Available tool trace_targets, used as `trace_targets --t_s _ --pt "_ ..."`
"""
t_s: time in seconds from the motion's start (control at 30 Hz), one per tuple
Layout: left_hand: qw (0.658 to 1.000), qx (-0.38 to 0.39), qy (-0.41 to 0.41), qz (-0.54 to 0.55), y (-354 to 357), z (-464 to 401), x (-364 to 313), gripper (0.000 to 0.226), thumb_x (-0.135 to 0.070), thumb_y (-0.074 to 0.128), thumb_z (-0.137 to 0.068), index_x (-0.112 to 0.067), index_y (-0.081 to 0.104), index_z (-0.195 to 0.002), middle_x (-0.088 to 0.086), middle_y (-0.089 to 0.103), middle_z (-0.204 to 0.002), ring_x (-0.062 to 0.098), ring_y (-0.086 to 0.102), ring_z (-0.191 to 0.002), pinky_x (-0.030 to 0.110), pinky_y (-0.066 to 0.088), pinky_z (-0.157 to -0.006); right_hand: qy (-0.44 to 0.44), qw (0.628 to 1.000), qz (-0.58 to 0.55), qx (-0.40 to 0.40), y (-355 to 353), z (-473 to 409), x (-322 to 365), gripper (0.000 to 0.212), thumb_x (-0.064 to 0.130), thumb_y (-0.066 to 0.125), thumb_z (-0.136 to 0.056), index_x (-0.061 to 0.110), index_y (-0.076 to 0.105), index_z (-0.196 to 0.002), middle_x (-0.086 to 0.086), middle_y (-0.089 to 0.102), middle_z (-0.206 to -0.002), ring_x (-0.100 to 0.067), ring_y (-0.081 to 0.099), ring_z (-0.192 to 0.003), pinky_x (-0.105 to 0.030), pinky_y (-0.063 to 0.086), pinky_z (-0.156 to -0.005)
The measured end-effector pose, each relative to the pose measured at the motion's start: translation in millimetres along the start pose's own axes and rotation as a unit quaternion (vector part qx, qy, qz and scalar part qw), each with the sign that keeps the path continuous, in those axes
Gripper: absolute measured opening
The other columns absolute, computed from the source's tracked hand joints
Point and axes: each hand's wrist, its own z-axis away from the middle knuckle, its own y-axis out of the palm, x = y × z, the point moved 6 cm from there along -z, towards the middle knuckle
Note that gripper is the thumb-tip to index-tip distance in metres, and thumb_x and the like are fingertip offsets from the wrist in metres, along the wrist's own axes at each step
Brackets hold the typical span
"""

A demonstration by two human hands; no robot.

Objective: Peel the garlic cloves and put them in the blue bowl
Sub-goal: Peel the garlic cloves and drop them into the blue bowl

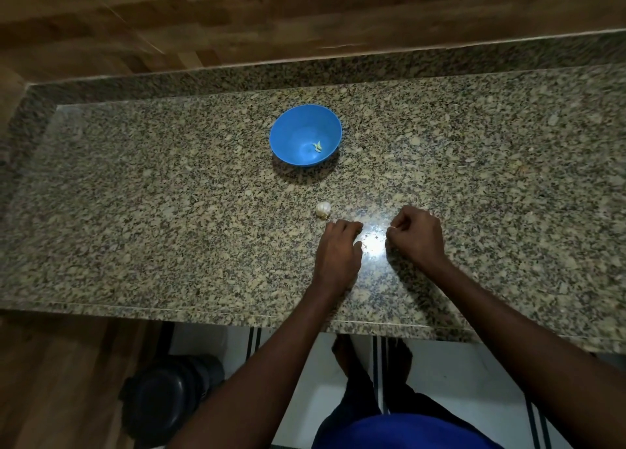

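A blue bowl (305, 135) stands on the granite counter (135, 211) with a few small pale green garlic cloves (317, 146) inside. A white garlic bulb (323, 209) lies on the counter below the bowl. My left hand (338, 252) rests just below and right of the bulb, fingers curled down onto the stone. My right hand (418, 235) is curled into a loose fist to the right, with something small and pale showing at its far edge. What either hand holds is hidden by the fingers.
A bright light glare (372, 243) sits on the counter between the hands. A wooden wall runs behind the counter. Below the front edge are a dark round bin (169, 397), tiled floor and the person's feet.
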Motion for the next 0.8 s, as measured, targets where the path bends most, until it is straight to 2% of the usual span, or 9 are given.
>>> trace_targets --t_s 0.1,0.2,0.27,0.33,0.47,0.57,0.63,0.7,0.8 --pt "1.0 0.005 0.0 -0.009 0.7 0.2 -0.2 0.035 -0.008 0.063 -0.088 -0.006 0.062 -0.123 0.011 0.062 -0.113 0.031 0.052 -0.107 0.046 0.047 -0.09 -0.007 1.0 -0.014 -0.015 0.0 2.7 -1.9 0.01 0.01 0.072 -0.073 0.019 0.067 -0.074 0.006 0.066 -0.065 -0.01 0.062 -0.063 -0.019 0.038 -0.055" --pt "1.0 0.006 0.005 -0.021 1.2 2.2 -1.3 0.039 -0.008 0.064 -0.088 -0.004 0.059 -0.126 0.013 0.061 -0.114 0.032 0.052 -0.105 0.048 0.048 -0.088 -0.014 0.999 -0.015 -0.026 2.4 0.7 -2.3 0.012 0.014 0.073 -0.076 0.022 0.077 -0.084 0.005 0.072 -0.07 -0.01 0.066 -0.066 -0.02 0.045 -0.064" --pt "1.0 0.004 0.002 -0.028 1.2 4.0 -0.5 0.044 -0.01 0.064 -0.089 -0.003 0.057 -0.131 0.013 0.06 -0.119 0.033 0.053 -0.109 0.048 0.048 -0.09 -0.031 0.999 -0.011 -0.031 4.6 -0.6 -1.5 0.008 0.015 0.075 -0.077 0.019 0.079 -0.082 0.003 0.074 -0.072 -0.011 0.068 -0.067 -0.02 0.045 -0.066" --pt "0.999 0.011 -0.007 -0.038 2.4 5.1 0.8 0.05 -0.014 0.062 -0.09 -0.004 0.052 -0.138 0.012 0.058 -0.127 0.031 0.051 -0.115 0.046 0.047 -0.095 -0.057 0.998 0.004 -0.037 5.9 0.4 1.0 0.004 0.013 0.074 -0.079 0.016 0.075 -0.077 0.002 0.072 -0.071 -0.013 0.066 -0.065 -0.022 0.047 -0.064" --pt "0.997 0.031 -0.019 -0.065 7.0 10.1 0.6 0.059 -0.021 0.058 -0.093 -0.01 0.04 -0.149 0.007 0.049 -0.142 0.025 0.043 -0.127 0.042 0.038 -0.103 -0.131 0.987 0.076 -0.047 11.6 6.6 7.8 0.018 0.006 0.07 -0.081 0.012 0.059 -0.068 -0.005 0.062 -0.065 -0.023 0.058 -0.059 -0.031 0.043 -0.055" --pt "0.997 0.033 -0.02 -0.069 8.4 13.8 0.0 0.058 -0.021 0.057 -0.096 -0.011 0.039 -0.15 0.007 0.045 -0.147 0.024 0.04 -0.131 0.042 0.034 -0.107 -0.22 0.96 0.164 -0.048 17.7 16.7 19.6 0.021 0.002 0.07 -0.079 0.009 0.053 -0.069 -0.009 0.054 -0.065 -0.031 0.054 -0.057 -0.032 0.039 -0.049" --pt "0.996 0.034 -0.018 -0.077 10.6 17.0 1.1 0.055 -0.022 0.055 -0.097 -0.01 0.04 -0.15 0.008 0.044 -0.15 0.024 0.038 -0.136 0.043 0.033 -0.111 -0.275 0.934 0.226 -0.033 22.9 25.1 24.8 0.022 0.003 0.077 -0.074 0.007 0.055 -0.072 -0.009 0.054 -0.067 -0.031 0.055 -0.059 -0.031 0.037 -0.046" --pt "0.994 0.038 -0.011 -0.099 15.6 21.2 3.4 0.054 -0.024 0.052 -0.099 -0.011 0.041 -0.15 0.009 0.041 -0.154 0.025 0.035 -0.141 0.044 0.032 -0.115 -0.291 0.925 0.242 -0.035 23.3 28.4 24.7 0.024 0.005 0.08 -0.072 0.008 0.056 -0.074 -0.009 0.056 -0.069 -0.032 0.057 -0.061 -0.03 0.039 -0.044" --pt "0.991 0.047 -0.01 -0.123 22.4 27.4 7.4 0.055 -0.029 0.042 -0.102 -0.012 0.035 -0.154 0.009 0.032 -0.161 0.027 0.026 -0.15 0.044 0.025 -0.119 -0.277 0.931 0.234 -0.045 22.8 26.7 22.6 0.024 0.006 0.079 -0.074 0.009 0.056 -0.075 -0.009 0.057 -0.07 -0.032 0.057 -0.063 -0.032 0.041 -0.045"
